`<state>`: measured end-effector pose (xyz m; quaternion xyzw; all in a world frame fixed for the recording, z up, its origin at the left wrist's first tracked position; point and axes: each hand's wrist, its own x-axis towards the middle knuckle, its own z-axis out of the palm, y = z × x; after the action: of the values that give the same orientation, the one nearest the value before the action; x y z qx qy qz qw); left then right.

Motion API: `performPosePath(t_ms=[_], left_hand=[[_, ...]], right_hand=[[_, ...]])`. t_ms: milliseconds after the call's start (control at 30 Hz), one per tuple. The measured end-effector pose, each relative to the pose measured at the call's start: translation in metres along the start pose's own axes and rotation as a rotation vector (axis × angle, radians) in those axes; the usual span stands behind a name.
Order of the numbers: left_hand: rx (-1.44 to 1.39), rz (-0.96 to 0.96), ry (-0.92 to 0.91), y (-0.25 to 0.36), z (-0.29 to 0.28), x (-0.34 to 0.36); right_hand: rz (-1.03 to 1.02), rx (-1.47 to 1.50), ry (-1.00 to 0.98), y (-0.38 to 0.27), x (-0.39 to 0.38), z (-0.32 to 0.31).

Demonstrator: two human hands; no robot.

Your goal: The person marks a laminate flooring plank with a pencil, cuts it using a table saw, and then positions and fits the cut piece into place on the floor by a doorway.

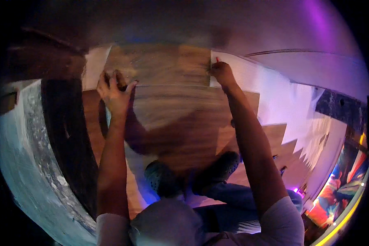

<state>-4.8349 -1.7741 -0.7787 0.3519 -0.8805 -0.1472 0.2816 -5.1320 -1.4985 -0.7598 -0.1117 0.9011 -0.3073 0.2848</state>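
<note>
Purple gloom and blur hide the wood plank (164, 65)'s far edge from me, and I cannot tell what the closed right hand (222, 73) pinches at the plank's right end, while my left hand (115, 92) lies spread, fingers wide, on its near left corner, both arms outstretched.

The only thing of this kind is a brightly coloured panel (340, 192) at the lower right rim of the view, well to the right of the person's right arm (254, 147). It looks like a lit screen or a painted sign, which of the two cannot be told. It is a slanted band streaked red, blue, green and orange, edged below by a yellow glowing strip (348, 217).
</note>
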Motion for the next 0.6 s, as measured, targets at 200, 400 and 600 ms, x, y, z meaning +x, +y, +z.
performPosePath(t_ms=[200,400,600], left_hand=[[0.026,-0.089,-0.025,0.005,0.007,0.005],[-0.377,-0.402,-0.186,-0.011,0.013,0.042],[-0.680,-0.596,-0.612,-0.024,0.017,0.068]], right_hand=[[-0.079,0.146,0.034,0.013,0.012,0.003],[-0.046,-0.111,0.135,0.030,0.016,0.000],[0.008,-0.251,0.152,0.048,0.008,-0.030]])
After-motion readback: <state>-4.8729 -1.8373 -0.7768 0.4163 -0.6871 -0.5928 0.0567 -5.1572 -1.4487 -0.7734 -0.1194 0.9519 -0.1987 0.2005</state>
